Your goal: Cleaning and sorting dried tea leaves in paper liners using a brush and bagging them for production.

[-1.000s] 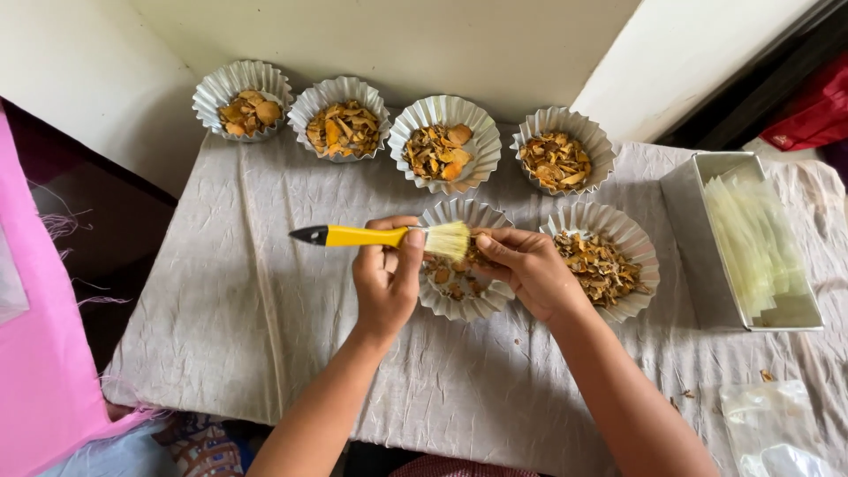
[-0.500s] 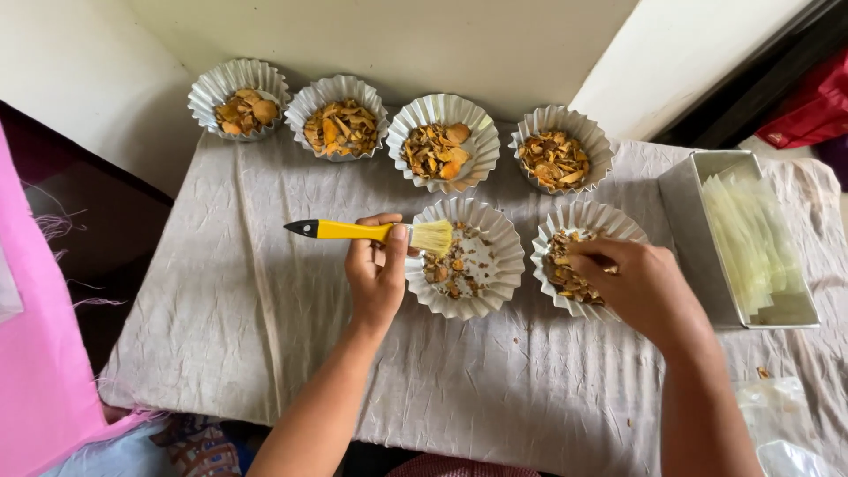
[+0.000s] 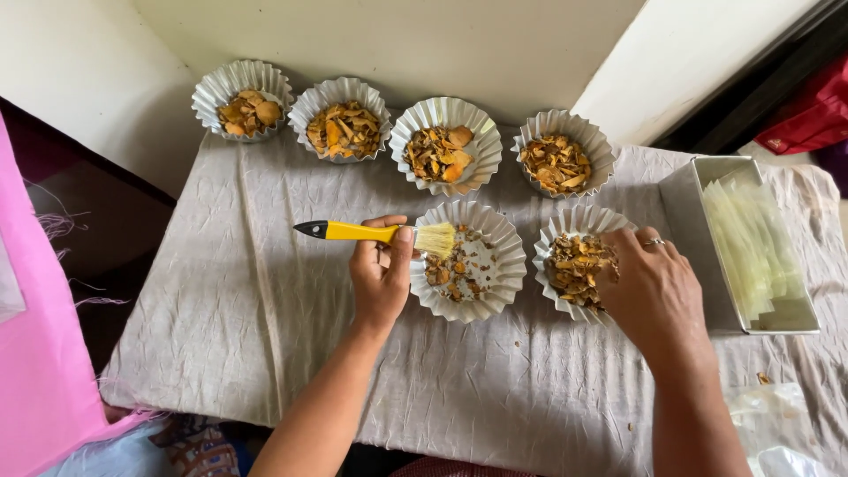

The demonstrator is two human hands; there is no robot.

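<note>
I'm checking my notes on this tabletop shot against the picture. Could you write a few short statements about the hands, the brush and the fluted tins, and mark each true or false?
1. The left hand holds a yellow-handled brush with its bristles over the near middle tin. True.
2. The right hand rests on the far left tin. False: its fingers are in the near right tin of dried orange pieces.
3. Four fluted tins stand in the far row. True.
4. The near middle tin is piled fuller than the others. False: it holds only scattered pieces, with bare metal showing.
5. The rectangular metal tray at the right holds pale translucent sheets. True.
6. The tins stand on bare wood. False: they stand on a wrinkled grey cloth.
</note>
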